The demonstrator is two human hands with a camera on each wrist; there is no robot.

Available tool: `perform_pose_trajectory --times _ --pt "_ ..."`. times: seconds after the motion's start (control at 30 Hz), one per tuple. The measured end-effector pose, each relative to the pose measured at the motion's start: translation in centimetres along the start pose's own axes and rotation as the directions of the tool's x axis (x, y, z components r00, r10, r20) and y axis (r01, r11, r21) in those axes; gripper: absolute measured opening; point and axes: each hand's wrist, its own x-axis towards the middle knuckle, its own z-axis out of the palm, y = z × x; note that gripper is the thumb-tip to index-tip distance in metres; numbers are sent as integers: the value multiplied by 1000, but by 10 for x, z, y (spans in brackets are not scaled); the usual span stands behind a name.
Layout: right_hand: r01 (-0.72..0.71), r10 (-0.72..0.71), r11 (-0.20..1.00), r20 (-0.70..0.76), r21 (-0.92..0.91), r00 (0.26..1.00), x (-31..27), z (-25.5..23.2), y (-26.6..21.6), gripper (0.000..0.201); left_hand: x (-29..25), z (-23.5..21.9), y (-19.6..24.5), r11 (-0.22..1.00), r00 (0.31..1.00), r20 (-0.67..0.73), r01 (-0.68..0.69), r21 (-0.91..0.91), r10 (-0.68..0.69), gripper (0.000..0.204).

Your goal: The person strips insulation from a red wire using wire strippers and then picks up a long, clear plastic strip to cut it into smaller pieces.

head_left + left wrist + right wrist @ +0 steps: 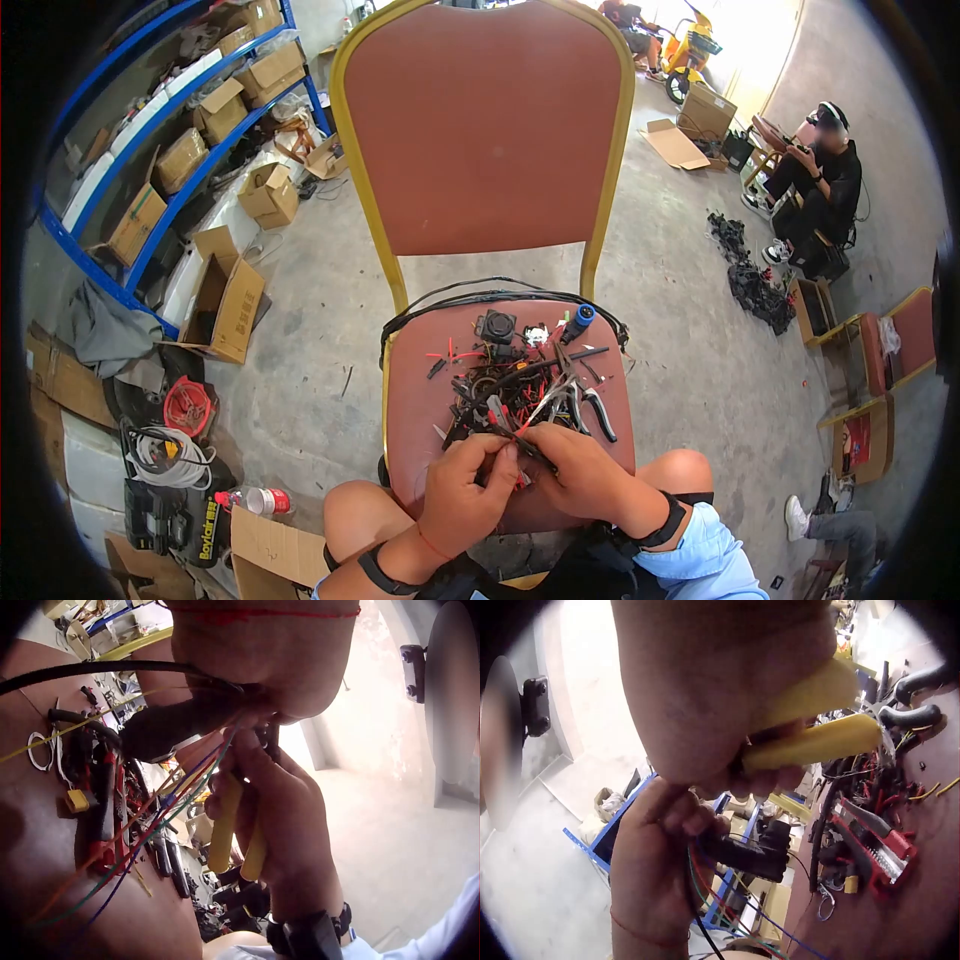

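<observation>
Both hands meet close over the front of the chair seat. My left hand, with a red string at its wrist, holds a black connector with thin coloured wires trailing from it. My right hand grips yellow-handled pliers between fingers and palm, its fingertips right at the left hand's. The pliers' working end is hidden behind the fingers. Beyond the hands lies a heap of black and red wire pieces. A red-handled tool and pliers with black-and-grey handles lie there too.
A blue-ended plug and a square black part sit at the seat's back, before a looped black cable and the chair back. Blue shelving stands left. A seated person is at right.
</observation>
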Motion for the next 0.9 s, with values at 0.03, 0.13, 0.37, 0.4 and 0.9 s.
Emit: perform_pose_trajectory --times 0.03,0.13,0.37,0.4,0.9 --pt "3 -3 1000 -8 -1 1000 0 0 -1 44 0 0 0 1000 1000 1 -8 3 8 12" --pt "-24 24 1000 -21 -6 999 -1 1 -5 42 -1 0 2 1000 1000 3 -25 9 25 12" --pt "-27 28 999 -63 21 998 -1 3 -8 36 -3 1 4 1000 1000 -5 -30 -2 30 12" --pt "-15 18 999 -57 51 998 0 4 -7 37 -3 1 5 1000 1000 -13 -13 -12 13 12" --pt "-90 85 969 32 228 996 -1 1 -2 56 3 0 -2 999 1000 6 -15 29 15 11"
